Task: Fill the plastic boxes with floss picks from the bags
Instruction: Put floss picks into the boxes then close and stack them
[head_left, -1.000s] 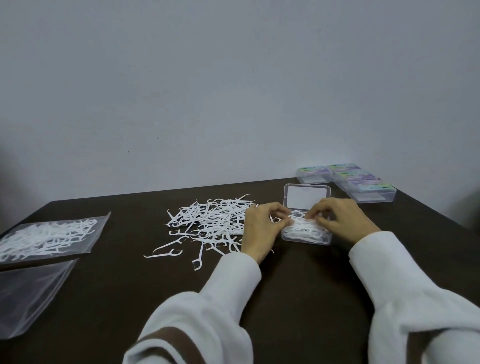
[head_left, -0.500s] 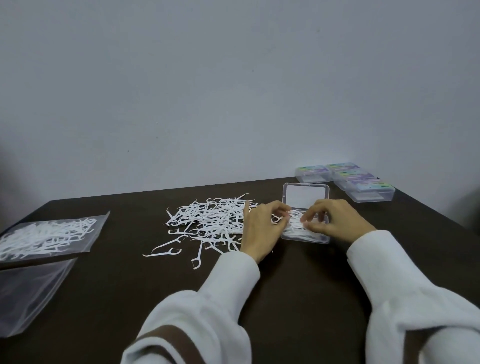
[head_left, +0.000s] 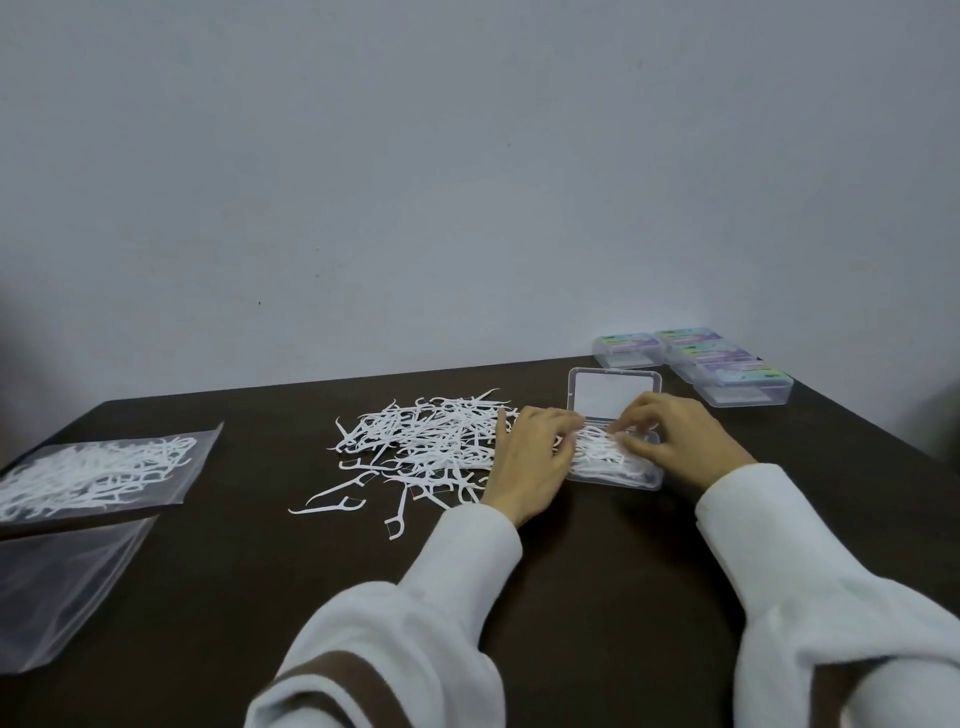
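An open clear plastic box (head_left: 618, 475) lies on the dark table, its lid (head_left: 613, 397) tipped back. White floss picks (head_left: 597, 454) fill it. My left hand (head_left: 530, 462) sits at the box's left end, fingers curled onto the picks. My right hand (head_left: 675, 441) is at the right end, fingertips curled down on the same picks. A loose pile of floss picks (head_left: 426, 441) spreads on the table left of my left hand. A bag with floss picks (head_left: 93, 473) lies at the far left.
Several closed labelled plastic boxes (head_left: 727, 374) stand at the back right corner by the wall. An empty clear bag (head_left: 57, 587) lies at the left front edge. Stray picks (head_left: 332, 504) lie in front of the pile. The dark table (head_left: 597, 571) ends at the right.
Both hands have stayed over the open box, the fingers shifting slightly on the picks inside. The box and pile have not moved.
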